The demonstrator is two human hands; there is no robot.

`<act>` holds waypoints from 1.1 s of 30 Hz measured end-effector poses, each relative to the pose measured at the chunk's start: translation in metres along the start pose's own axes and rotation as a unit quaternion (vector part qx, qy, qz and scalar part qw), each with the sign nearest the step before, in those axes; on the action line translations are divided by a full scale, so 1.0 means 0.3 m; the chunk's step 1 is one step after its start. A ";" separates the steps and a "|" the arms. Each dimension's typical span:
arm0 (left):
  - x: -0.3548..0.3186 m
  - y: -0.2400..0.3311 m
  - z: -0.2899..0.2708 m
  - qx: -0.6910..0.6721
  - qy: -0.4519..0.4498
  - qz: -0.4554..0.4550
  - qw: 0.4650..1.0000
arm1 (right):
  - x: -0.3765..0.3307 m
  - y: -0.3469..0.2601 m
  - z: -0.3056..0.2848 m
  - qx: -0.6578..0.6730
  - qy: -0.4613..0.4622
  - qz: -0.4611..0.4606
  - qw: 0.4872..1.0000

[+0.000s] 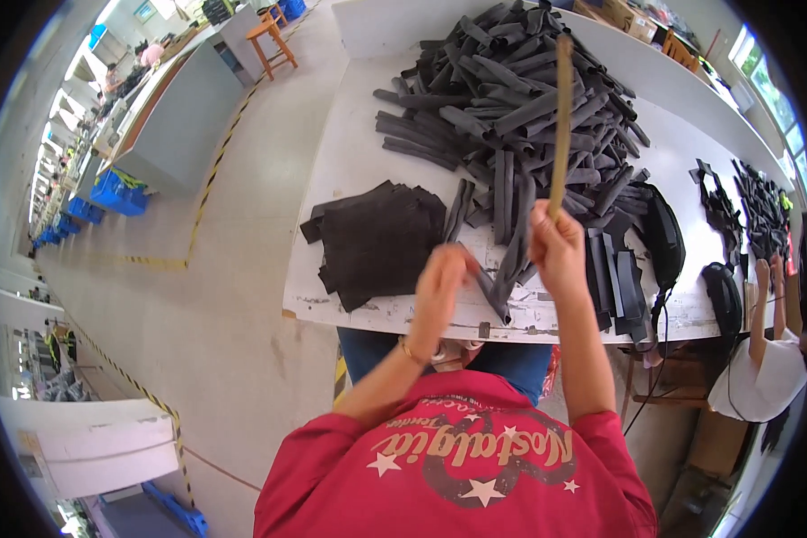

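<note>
Gripped in my closed right hand (pixel 556 247) is a slim wooden stick (pixel 562 125), its long end pointing away from me over the heap. My left hand (pixel 441 291), slightly blurred, has its fingers closed at one end of a dark grey fabric tube (pixel 490 291). That tube bends down toward the table's front edge, and a grey length rises from the bend beside my right hand; whether both are one piece I cannot tell. Left of it lies a stack of flat black fabric pieces (pixel 381 238). Beyond my hands is a big heap of grey fabric tubes (pixel 520 99).
The white table (pixel 332 170) has a raised back panel (pixel 690 112). Black flat strips (pixel 614 273) and a black corded device (pixel 662 233) lie right of my right hand. Farther right a person in white (pixel 762 377) works with black pieces. A wooden stool (pixel 272 45) stands beyond the aisle.
</note>
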State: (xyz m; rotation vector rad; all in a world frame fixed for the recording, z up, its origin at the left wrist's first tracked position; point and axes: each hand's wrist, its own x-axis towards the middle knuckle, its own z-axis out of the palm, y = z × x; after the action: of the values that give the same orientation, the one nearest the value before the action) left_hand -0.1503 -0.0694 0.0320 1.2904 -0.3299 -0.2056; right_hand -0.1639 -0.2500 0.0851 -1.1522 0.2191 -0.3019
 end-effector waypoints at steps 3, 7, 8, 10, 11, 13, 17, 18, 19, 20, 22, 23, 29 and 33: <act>0.116 0.113 0.024 -0.072 -0.006 0.018 0.997 | -0.060 0.080 0.020 -0.001 -0.066 0.052 0.996; 0.129 0.068 -0.005 -0.043 -0.113 -0.027 0.992 | -0.084 0.115 0.047 -0.011 -0.064 0.038 0.997; 0.123 0.060 0.000 -0.013 -0.084 -0.022 0.996 | -0.089 0.107 0.057 -0.062 -0.016 0.007 0.998; 0.109 0.040 0.016 0.029 -0.070 -0.001 0.997 | -0.095 0.111 0.054 -0.050 0.004 -0.024 0.998; 0.100 0.032 0.025 0.071 -0.054 0.021 0.996 | -0.089 0.125 0.042 -0.124 0.000 -0.053 0.991; 0.081 0.022 0.025 0.076 -0.047 -0.003 0.996 | -0.078 0.146 0.020 -0.168 -0.010 -0.050 0.985; 0.087 -0.009 -0.001 -0.199 0.006 -0.107 0.974 | -0.089 0.120 0.004 0.202 0.000 0.076 0.976; 0.083 0.000 0.002 -0.198 0.007 -0.108 0.974 | -0.089 0.126 0.005 0.203 0.001 0.077 0.976; 0.077 0.009 0.010 -0.168 0.035 -0.090 0.981 | -0.086 0.132 0.008 0.169 0.006 0.062 0.984; 0.075 0.038 0.029 -0.138 0.061 -0.072 0.986 | -0.082 0.139 0.011 0.134 0.013 0.047 0.990; 0.077 0.060 0.049 -0.097 0.048 -0.037 0.993 | -0.087 0.170 0.024 0.080 0.017 0.040 0.996; 0.094 0.063 0.042 -0.034 0.019 -0.032 0.999 | -0.095 0.181 0.029 0.042 -0.011 0.030 0.999; 0.211 0.104 0.006 -0.254 0.153 -0.038 0.954 | -0.141 0.208 0.036 -0.009 -0.053 0.015 0.998; 0.090 0.004 0.036 0.052 -0.116 -0.060 0.990 | -0.114 0.213 0.038 -0.029 0.020 0.018 0.999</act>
State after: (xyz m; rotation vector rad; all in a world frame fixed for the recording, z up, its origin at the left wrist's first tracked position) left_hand -0.1290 -0.0877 0.0391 1.3938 -0.4674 -0.4478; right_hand -0.1845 -0.2047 0.0313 -1.1988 0.2851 -0.2884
